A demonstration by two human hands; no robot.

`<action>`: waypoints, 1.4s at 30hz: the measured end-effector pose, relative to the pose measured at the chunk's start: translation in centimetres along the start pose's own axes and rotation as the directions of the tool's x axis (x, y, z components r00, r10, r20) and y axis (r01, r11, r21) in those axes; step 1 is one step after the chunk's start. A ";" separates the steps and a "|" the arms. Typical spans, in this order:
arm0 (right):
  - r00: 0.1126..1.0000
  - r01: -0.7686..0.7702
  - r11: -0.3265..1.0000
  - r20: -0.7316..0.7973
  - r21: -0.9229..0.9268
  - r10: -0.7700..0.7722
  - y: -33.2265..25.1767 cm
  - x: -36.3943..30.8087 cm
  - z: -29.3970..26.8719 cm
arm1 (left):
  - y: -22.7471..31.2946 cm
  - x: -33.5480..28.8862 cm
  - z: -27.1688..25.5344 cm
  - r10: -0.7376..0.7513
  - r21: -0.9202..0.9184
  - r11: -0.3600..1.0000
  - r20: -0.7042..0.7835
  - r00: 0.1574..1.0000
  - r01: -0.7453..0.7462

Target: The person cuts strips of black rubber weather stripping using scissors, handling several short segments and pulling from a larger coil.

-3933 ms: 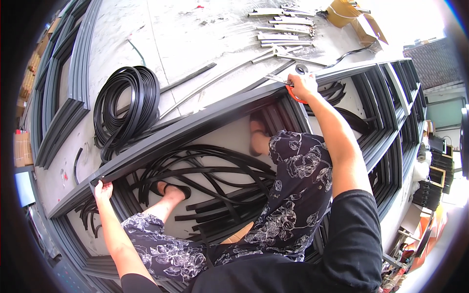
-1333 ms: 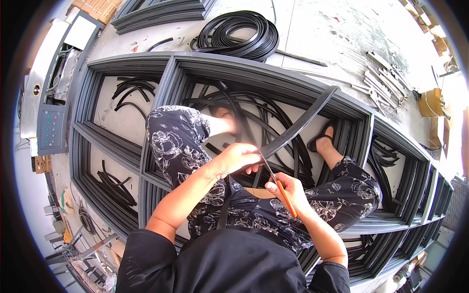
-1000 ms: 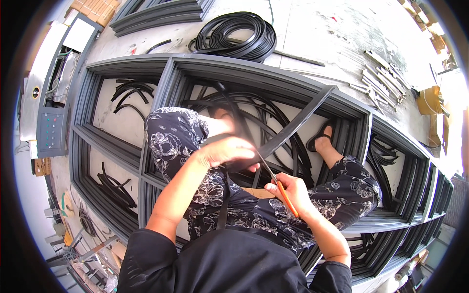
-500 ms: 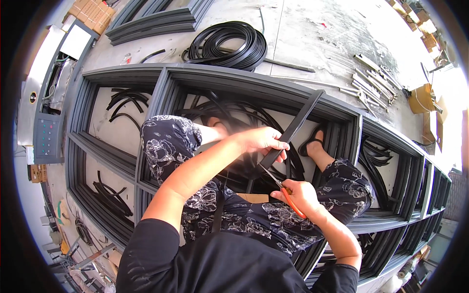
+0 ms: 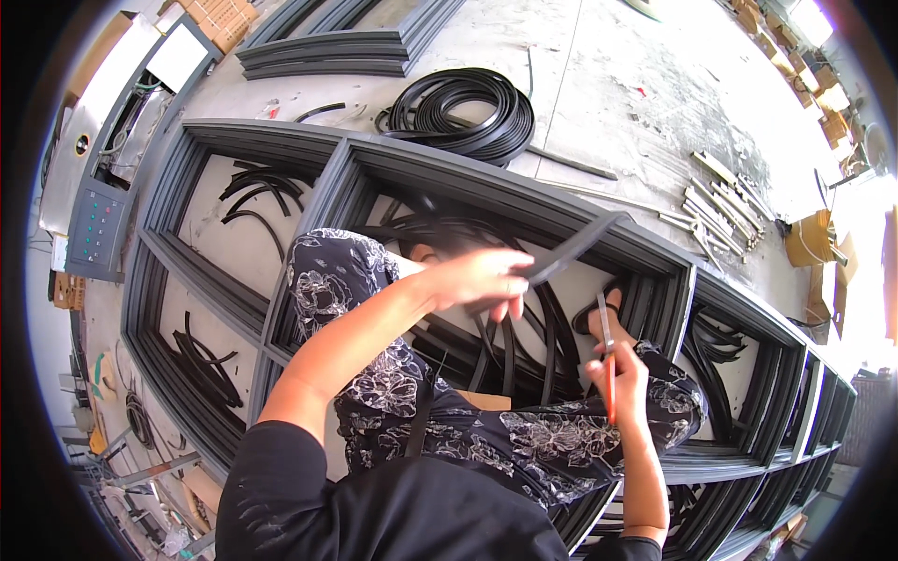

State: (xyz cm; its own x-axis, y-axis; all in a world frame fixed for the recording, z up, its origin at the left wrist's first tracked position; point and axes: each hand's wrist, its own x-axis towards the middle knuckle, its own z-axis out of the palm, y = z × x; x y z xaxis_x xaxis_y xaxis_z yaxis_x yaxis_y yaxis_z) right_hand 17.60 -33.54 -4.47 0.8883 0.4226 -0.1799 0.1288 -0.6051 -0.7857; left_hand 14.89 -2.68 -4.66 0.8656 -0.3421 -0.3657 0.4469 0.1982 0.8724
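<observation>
A black rubber strip runs from my left hand up and right to the frame's far rail. My left hand is closed around its near end, smeared by motion. Further right, my right hand grips orange-handled scissors, blades pointing away from me and apart from the strip. Below both hands, several black rubber strips lie inside the opening of a dark grey metal frame. My patterned trouser legs and sandalled foot are in that same opening.
Beyond the frame lies a coil of black rubber strip. Metal bars are heaped at the far right beside a yellow bucket. Cut strips lie in the neighbouring frame openings. A machine with a button panel stands left.
The scissors have left the strip's end and moved right, their blades turning to point away from me. My left hand has shifted slightly with the strip. The whole view has turned a little.
</observation>
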 end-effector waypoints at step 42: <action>0.647 0.666 0.550 0.023 -0.505 -0.762 -7.4 5.5 7.8 | 0.2 -10.5 -2.2 0.081 -0.493 0.687 -0.678 0.731 -0.534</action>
State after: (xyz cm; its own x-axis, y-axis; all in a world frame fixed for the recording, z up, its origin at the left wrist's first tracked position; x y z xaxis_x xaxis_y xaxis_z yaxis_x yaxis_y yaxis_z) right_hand 18.11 -21.49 -4.24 0.4664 0.7500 0.4691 0.8846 -0.3919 -0.2530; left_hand 6.35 2.94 -1.36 0.8217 0.3890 -0.4165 -0.0439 0.7719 0.6343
